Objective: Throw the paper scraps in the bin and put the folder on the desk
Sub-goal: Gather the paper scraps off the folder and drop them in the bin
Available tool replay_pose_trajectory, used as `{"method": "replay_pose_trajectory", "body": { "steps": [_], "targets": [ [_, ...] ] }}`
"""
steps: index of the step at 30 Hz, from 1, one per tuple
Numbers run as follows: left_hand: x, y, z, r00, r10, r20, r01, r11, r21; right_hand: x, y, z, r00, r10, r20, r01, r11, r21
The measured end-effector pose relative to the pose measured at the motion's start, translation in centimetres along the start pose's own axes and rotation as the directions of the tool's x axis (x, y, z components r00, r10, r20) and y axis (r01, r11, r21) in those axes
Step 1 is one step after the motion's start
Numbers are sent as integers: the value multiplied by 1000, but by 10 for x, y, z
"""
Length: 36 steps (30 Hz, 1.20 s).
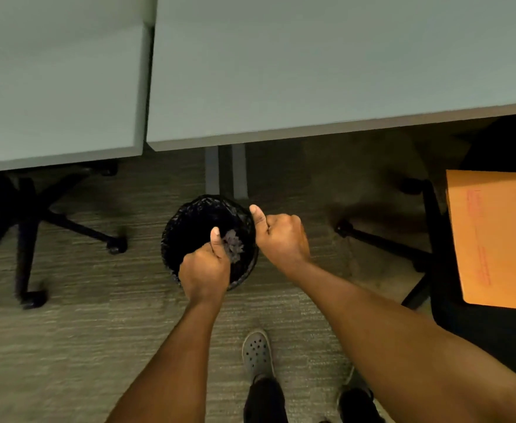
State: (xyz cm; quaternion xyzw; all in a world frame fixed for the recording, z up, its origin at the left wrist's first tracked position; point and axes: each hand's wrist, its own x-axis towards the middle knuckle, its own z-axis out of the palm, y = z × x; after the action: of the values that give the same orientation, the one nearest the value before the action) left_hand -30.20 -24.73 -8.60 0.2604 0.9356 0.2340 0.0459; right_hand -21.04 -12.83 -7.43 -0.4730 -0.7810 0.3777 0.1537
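Both my hands hover over a round black mesh bin [176, 227] standing on the carpet below the desk edge. My left hand [205, 271] is curled into a fist with the thumb up, and a clump of greyish paper scraps [233, 247] sticks out beside its fingers, above the bin's opening. My right hand [282, 238] is over the bin's right rim, fingers curled and thumb raised, with nothing showing in it. An orange folder [494, 239] lies on a black chair seat at the right edge. The grey desk [311, 71] fills the top of the view.
A second grey desk [55, 87] adjoins on the left. A black office chair base with castors [37, 227] stands at the left, and another chair base [381, 239] at the right under the folder. My feet in grey and dark shoes [256, 352] are on the carpet.
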Motion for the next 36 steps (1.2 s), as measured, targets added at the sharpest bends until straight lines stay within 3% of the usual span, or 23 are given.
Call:
{"method": "replay_pose_trajectory", "body": {
  "steps": [5,8,11,13,15,18,21,29,36],
  "targets": [
    [19,-40,-4,998,-63,-21,63,998,31,-3,-24,50,995,-62,72,65,997,-35],
    [32,-57,3,988,-18,152,20,1000,-9,0,-35,77,978,-35,205,19,996,82],
    [38,-79,15,878,-194,437,154,980,126,6,-40,100,835,117,537,-218,968,127],
    [34,-97,20,815,-275,510,151,951,271,6,-39,110,743,157,650,-226,974,23],
    [29,-111,22,820,-247,516,77,941,328,3,-35,114,719,152,678,-157,986,-55],
    [22,-119,24,833,-193,519,31,952,304,-2,-28,115,741,131,659,-96,991,-89],
    [14,-110,26,838,-157,522,17,965,263,-8,-20,107,760,157,630,-126,987,-95],
    [16,-46,22,903,6,429,-46,995,83,-5,-12,59,935,113,335,-139,989,54],
    [-3,55,30,840,247,484,-239,968,-81,-14,22,-22,968,223,116,-235,967,103]
  ]
}}
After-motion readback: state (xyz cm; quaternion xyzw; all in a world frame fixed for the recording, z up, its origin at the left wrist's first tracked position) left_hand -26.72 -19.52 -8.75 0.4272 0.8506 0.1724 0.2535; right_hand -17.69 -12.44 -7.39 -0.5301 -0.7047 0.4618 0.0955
